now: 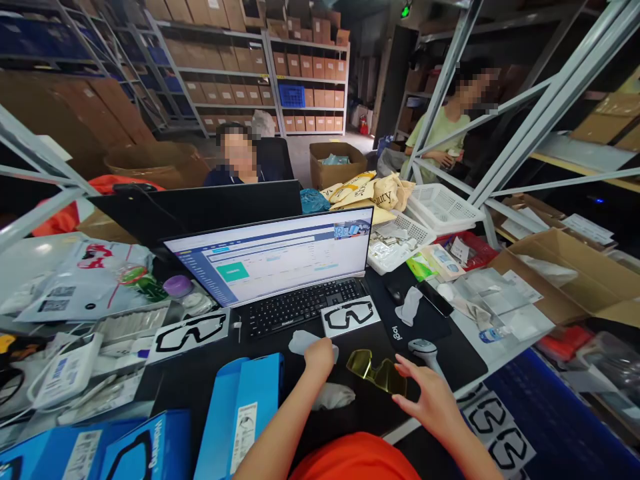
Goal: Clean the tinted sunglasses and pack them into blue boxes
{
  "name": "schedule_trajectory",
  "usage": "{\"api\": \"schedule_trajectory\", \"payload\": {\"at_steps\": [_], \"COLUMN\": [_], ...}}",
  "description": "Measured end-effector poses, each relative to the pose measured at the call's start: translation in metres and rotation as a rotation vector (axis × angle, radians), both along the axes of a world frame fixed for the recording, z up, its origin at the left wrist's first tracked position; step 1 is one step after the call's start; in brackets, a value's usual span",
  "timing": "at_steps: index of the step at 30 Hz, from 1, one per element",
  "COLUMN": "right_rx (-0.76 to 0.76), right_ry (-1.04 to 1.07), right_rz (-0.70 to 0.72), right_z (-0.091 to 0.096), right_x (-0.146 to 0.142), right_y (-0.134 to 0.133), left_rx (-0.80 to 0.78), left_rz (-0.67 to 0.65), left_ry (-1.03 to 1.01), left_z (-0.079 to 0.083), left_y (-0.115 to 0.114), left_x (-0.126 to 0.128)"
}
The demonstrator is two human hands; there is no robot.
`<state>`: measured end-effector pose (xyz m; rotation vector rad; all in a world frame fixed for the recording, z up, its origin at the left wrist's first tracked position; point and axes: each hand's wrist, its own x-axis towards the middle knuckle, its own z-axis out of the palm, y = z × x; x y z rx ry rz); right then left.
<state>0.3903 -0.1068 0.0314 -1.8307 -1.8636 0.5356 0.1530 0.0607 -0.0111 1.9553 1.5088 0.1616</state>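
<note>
Fingers of the right hand (pixel 426 392) gripped the right end of a yellow lens (pixel 377 375), thumb at its near edge and forefinger at its far edge. Those of the left hand (pixel 320 357) were curled in over a pale pouch (pixel 301 342); whether they gripped it could not be told. The lens was above the near part of the desk (pixel 185 379), right of the left hand, tilted down toward the right.

Largest of the furnishings was a rack (pixel 274 80) at the far side, its shelves filled with brown boxes. The desk was dark-topped and crowded. One person (pixel 225 177) was behind the monitors at the far side; a second person (pixel 440 137), in a pale yellow top, was at the far right. A lit monitor (pixel 280 263) faced the near side. An open carton (pixel 607 283) was at the right. One blue box (pixel 256 387) lay left of the left forearm, and further blue boxes (pixel 145 447) lay at the near left. A white basket (pixel 383 267) of small packets was just right of the monitor. The keyboard (pixel 300 309) lay before the screen, with a printed card (pixel 350 317) overlapping its near right edge. A scanner (pixel 426 355) lay beyond the right hand. Smaller still were the phone (pixel 436 299) and, to its left, the mouse (pixel 395 293).
</note>
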Motion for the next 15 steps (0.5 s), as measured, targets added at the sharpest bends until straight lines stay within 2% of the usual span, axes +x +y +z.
{"api": "schedule_trajectory", "payload": {"at_steps": [4, 8, 13, 15], "right_rx": [0.058, 0.15, 0.264, 0.322], "right_ry": [-0.004, -0.014, -0.122, -0.182], "right_rz": [0.01, 0.028, 0.026, 0.083], "right_z": [0.002, 0.004, 0.015, 0.022], "right_x": [-0.017, -0.035, -0.05, -0.053], "right_y": [0.005, 0.01, 0.013, 0.011], "left_rx": [-0.008, 0.061, 0.141, 0.166], "left_rz": [0.005, -0.031, -0.044, -0.046], "left_ry": [0.146, 0.164, 0.131, 0.119], "left_z": [0.027, 0.053, 0.073, 0.078], "left_y": [-0.007, -0.023, -0.044, -0.049], "left_x": [-0.021, -0.035, -0.04, -0.04]}}
